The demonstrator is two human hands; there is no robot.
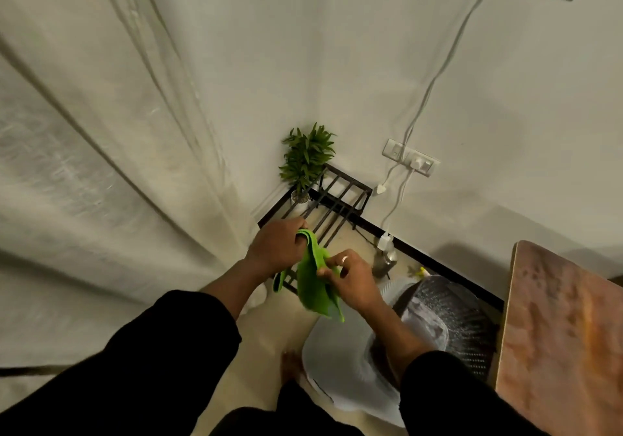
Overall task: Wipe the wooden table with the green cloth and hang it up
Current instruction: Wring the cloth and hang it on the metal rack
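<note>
The green cloth (315,284) hangs folded between both hands, above the floor in the room's corner. My left hand (278,245) pinches its top edge, just over the near bar of a black metal rack (340,199). My right hand (350,278), with a ring on one finger, grips the cloth's right side lower down. The wooden table (559,334) shows at the right edge, apart from both hands.
A small potted plant (305,162) stands on the rack's far corner. White curtains (101,165) fill the left. A wall socket (409,157) with white cables is on the right wall. A white fan (421,321) lies on the floor by the table.
</note>
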